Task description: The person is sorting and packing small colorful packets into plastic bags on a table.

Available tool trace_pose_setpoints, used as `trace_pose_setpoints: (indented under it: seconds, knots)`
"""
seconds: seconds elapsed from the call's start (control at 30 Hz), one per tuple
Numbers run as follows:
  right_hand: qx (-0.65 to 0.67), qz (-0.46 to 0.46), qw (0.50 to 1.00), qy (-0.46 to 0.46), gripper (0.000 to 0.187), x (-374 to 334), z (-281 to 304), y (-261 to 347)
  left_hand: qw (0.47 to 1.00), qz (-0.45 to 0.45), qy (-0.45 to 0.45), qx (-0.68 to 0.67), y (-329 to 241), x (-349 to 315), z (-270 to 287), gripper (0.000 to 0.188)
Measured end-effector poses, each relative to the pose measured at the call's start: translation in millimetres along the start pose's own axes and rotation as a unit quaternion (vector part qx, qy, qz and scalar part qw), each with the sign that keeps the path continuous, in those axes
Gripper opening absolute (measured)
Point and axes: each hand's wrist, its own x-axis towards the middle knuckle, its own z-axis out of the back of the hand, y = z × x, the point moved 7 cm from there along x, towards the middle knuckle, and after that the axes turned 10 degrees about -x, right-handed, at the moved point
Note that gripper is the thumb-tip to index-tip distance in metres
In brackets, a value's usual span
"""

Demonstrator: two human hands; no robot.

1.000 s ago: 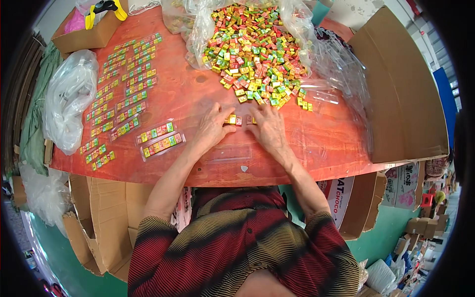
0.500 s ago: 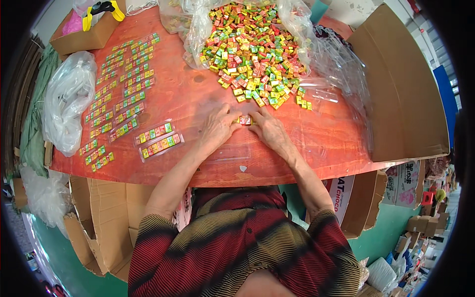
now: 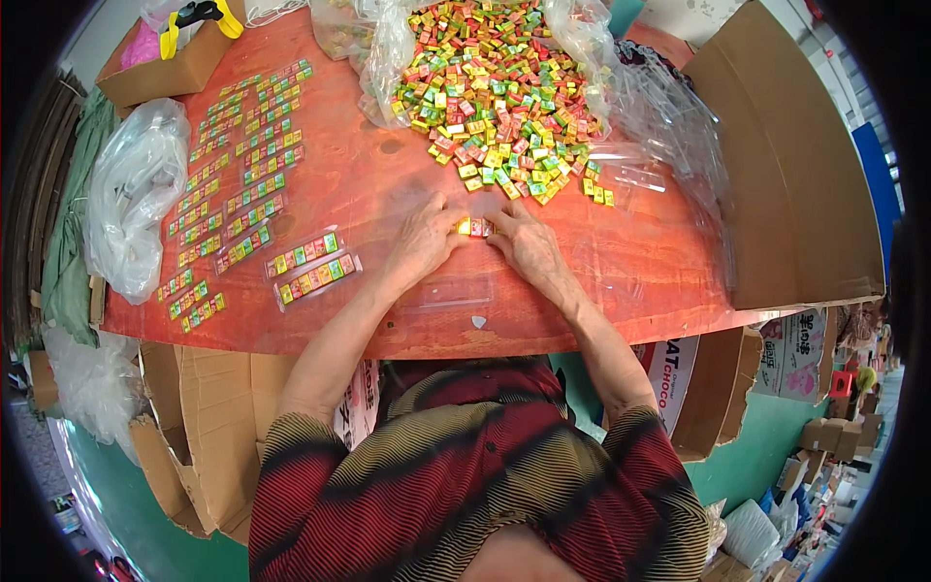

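My left hand [image 3: 424,242] and my right hand [image 3: 530,242] meet at the middle of the red table. Between their fingertips is a short row of small candy boxes [image 3: 476,227], yellow at its left end and reddish beside that. Fingers and thumbs press the row from both ends and partly cover it. Just beyond my hands spreads a big pile of small red, yellow and green boxes [image 3: 514,116]. Nearer my body lies a clear plastic tray [image 3: 446,294], flat on the table. Left of my left hand, two clear trays hold box rows [image 3: 317,278] side by side.
Many more box rows [image 3: 260,211] cover the table's left side. A clear plastic bag [image 3: 136,199] lies at the left edge, below a carton [image 3: 175,73]. Clear trays [image 3: 669,126] are heaped at right, against a tall cardboard box [image 3: 795,165]. Open cartons [image 3: 218,407] stand below the front edge.
Both hands stay at the row with little movement. A yellow box now shows at the row's left end by my left fingertips. The whole view has shifted slightly.
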Motion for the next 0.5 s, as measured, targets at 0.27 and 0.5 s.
trace_pose_setpoints:
  seconds: [0.27, 0.5]
  knots:
    - [0.019, -0.005, 1.000, 0.022, 0.026, -15.7, 12.4, 30.2, 0.994, 0.022, -0.096, 0.053, -24.0, -41.6, 18.3, 0.028]
    - [0.045, 0.037, 0.996, 0.062, 0.035, -55.9, -6.8, 66.1, 0.994, 0.026, -0.099, 0.044, -18.8, -104.4, 12.7, 0.037]
